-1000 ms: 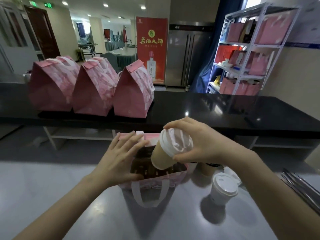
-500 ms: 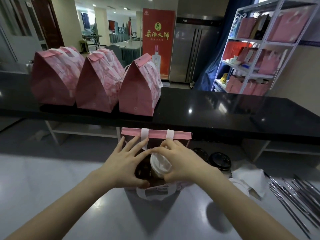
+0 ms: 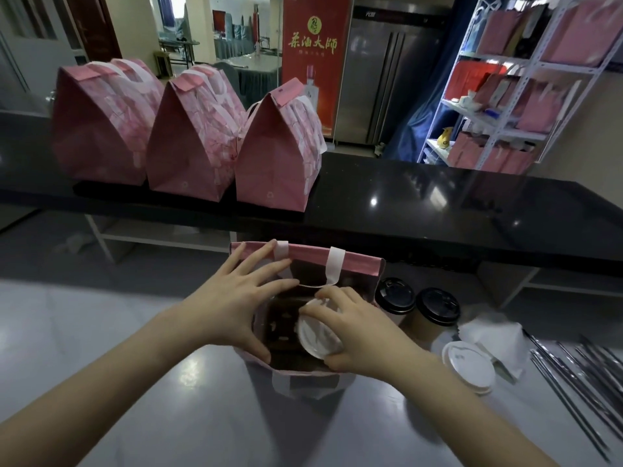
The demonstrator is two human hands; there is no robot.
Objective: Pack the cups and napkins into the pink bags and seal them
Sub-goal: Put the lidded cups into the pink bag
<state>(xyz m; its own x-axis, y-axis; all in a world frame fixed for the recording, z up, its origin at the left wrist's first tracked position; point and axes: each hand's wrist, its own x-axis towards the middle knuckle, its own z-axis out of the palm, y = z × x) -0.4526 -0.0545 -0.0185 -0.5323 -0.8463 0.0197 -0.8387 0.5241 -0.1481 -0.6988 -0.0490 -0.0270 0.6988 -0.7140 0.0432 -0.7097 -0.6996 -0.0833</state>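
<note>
Four pink paper bags with white strap handles are in reach. Three folded-shut pink bags [image 3: 97,126] [image 3: 192,133] [image 3: 276,150] stand side by side on the long glossy black desk [image 3: 438,210]. The fourth, an open pink bag [image 3: 357,264], stands on the glossy grey desk [image 3: 101,332] just below it.

Four lidded paper cups can be counted. One brown paper cup with a white plastic lid [image 3: 317,335] sits upright inside the open pink bag, towards its right side. Two brown cups with black lids [image 3: 394,294] [image 3: 437,305] stand just beside the bag on its right, touching each other. A second white-lidded cup [image 3: 468,365] stands nearer, next to a crumpled heap of white napkins [image 3: 495,335]. Several long thin metal rods [image 3: 573,372] lie at the right edge; their number cannot be told.

The left hand [image 3: 232,305] is released, its fingers spread straight over the bag's left rim and its thumb at the near edge. The right hand [image 3: 357,335] grasps the white lid of the cup inside the bag, fingertips curled round its rim.

Behind, a red standing banner [image 3: 313,45] carries the yellow characters 茶酒大師 under a round emblem, with a bottle pictured below. Small lettering on the steel refrigerator [image 3: 381,79] is unreadable. A white metal shelf rack [image 3: 536,62] holds more pink and red bags.
</note>
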